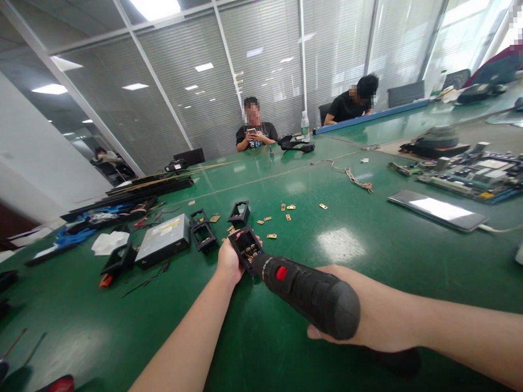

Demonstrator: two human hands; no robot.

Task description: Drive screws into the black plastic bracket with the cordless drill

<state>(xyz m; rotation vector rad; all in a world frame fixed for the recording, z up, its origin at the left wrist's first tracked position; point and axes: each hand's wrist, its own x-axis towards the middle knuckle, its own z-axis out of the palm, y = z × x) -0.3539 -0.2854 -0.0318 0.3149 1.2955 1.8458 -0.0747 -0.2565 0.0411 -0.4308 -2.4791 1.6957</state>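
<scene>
My left hand (pixel 229 259) is closed around a small black rectangular housing (pixel 245 242), with brass-coloured parts visible inside its opening. In my right hand (pixel 368 309) is a black cordless screwdriver (pixel 310 294) with a red switch on top. Its nose reaches into or just over the near end of the housing; the bit itself is hidden. Just beyond my left hand stand similar black housings (pixel 238 213). Several small brass plates (pixel 271 236) lie scattered on the green table to the right of them.
A silver disc drive (pixel 163 240) sits at left, beside another black frame (pixel 118 258). To the right lie a phone (pixel 436 209) on a cable and a circuit board (pixel 479 171). Two people (pixel 256 130) sit across the table (pixel 287 186). Screwdrivers (pixel 1 368) lie near left.
</scene>
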